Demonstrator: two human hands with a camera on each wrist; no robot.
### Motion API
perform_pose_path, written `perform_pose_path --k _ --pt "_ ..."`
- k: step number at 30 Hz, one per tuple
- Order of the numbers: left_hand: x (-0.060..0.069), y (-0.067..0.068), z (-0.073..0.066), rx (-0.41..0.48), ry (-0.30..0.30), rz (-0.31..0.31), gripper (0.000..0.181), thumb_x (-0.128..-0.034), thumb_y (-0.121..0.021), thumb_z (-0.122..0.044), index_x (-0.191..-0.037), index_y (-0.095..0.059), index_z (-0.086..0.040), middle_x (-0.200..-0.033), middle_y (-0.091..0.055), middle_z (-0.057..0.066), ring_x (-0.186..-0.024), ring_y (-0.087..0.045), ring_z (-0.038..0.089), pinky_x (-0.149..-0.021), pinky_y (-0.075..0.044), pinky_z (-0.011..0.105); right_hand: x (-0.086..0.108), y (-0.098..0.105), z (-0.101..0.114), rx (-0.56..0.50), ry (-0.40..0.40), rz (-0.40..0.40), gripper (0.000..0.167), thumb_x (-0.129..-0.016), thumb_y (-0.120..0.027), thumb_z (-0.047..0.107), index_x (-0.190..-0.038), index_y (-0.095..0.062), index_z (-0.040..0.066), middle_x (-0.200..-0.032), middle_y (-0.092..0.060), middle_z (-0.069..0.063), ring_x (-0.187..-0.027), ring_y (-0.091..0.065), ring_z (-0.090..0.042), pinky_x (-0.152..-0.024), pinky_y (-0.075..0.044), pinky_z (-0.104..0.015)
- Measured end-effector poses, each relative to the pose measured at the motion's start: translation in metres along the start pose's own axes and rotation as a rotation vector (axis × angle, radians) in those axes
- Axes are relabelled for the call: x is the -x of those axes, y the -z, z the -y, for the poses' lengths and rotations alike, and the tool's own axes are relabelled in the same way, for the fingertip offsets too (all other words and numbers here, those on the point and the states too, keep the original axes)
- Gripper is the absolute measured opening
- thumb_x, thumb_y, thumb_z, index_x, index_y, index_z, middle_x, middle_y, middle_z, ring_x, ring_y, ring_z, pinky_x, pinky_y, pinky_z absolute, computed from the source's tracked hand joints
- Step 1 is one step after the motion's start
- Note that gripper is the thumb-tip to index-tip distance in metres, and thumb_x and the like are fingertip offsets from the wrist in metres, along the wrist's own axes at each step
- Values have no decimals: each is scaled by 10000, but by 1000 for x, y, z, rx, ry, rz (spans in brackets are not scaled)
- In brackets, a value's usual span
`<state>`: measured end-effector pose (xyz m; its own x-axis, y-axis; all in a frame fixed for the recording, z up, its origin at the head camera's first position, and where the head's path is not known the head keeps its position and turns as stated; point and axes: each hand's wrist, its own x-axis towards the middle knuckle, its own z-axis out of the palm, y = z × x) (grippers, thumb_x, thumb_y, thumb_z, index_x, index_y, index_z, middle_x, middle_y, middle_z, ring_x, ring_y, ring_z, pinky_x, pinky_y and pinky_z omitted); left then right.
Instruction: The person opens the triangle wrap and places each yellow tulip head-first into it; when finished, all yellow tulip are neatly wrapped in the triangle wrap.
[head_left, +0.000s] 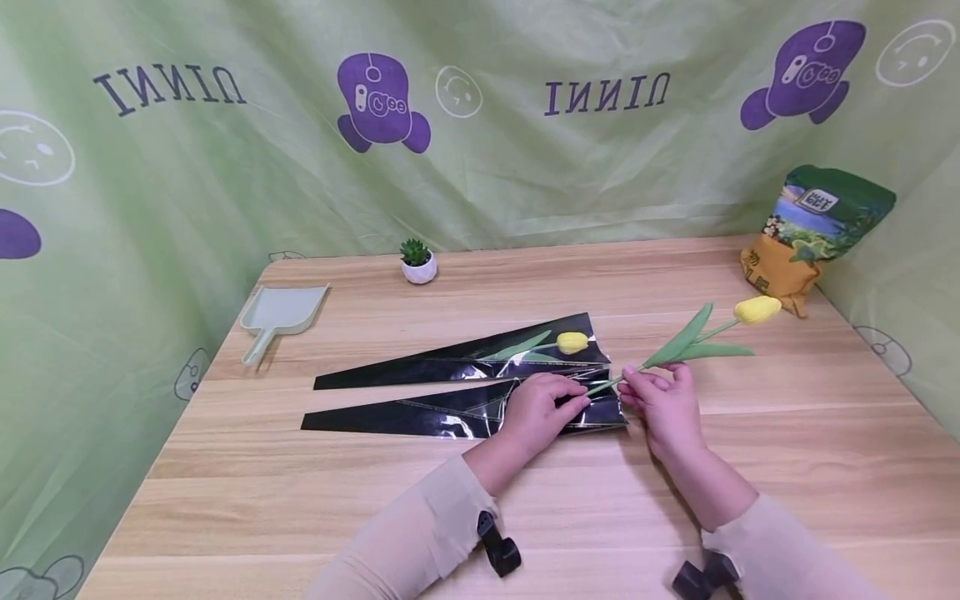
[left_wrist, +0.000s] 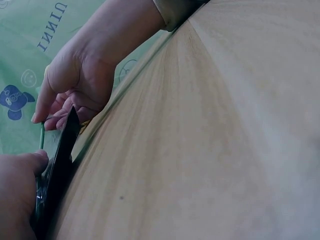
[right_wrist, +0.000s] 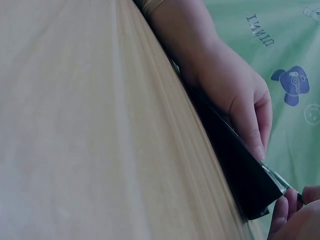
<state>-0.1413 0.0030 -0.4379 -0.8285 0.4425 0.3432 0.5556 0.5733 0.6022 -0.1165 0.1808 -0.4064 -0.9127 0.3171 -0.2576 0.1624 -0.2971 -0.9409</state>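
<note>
A loose yellow tulip (head_left: 678,342) with green leaves slants over the wide right end of the lower black sleeve (head_left: 427,417). My right hand (head_left: 666,408) pinches its stem just below the leaves, beside the sleeve's opening. My left hand (head_left: 542,408) lies over the sleeve, its thumb and fingertips pinching the stem near its lower end. In the left wrist view the stem (left_wrist: 42,137) runs between both hands. The right wrist view has the left hand (right_wrist: 230,85) above the dark sleeve (right_wrist: 240,170). How deep the stem's end sits is hidden.
Behind the lower sleeve lies another black sleeve (head_left: 390,367) with a yellow tulip (head_left: 572,342) inside. A grey-green dustpan (head_left: 283,312) lies at the left, a small potted plant (head_left: 418,267) stands at the back, and a colourful bag (head_left: 813,233) leans at the back right.
</note>
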Motion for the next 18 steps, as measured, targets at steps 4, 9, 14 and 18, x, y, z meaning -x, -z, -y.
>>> perform_pose_path --k 4,9,14,18 --pt "-1 -1 1 -13 -3 0 196 -916 -682 -278 -1044 -776 -162 -1072 -757 -16 -1065 -675 138 -977 -499 243 -2 7 3 1 15 25 304 -974 -577 83 -1098 -324 197 -689 -706 100 -636 -697 -25 -651 -594 -192" --pt "-1 -2 1 -24 1 6 188 -917 -682 -279 -1036 -778 -170 -1062 -759 -29 -1059 -677 127 -974 -500 233 -7 23 9 -27 85 72 234 -982 -576 125 -1089 -375 179 -718 -727 76 -656 -709 -39 -649 -600 -216" --pt "0 -1 0 -28 10 12 183 -918 -681 -276 -1030 -779 -169 -1054 -760 -33 -1056 -677 129 -975 -499 232 -14 40 17 -30 126 74 176 -966 -614 162 -1072 -476 142 -770 -738 86 -696 -716 -43 -649 -596 -206" --pt "0 -1 0 -21 10 11 182 -915 -685 -274 -1026 -780 -165 -1045 -762 -30 -1049 -679 130 -970 -503 234 -21 53 25 -71 116 43 128 -952 -640 189 -1041 -560 146 -804 -722 93 -711 -703 -46 -657 -594 -198"
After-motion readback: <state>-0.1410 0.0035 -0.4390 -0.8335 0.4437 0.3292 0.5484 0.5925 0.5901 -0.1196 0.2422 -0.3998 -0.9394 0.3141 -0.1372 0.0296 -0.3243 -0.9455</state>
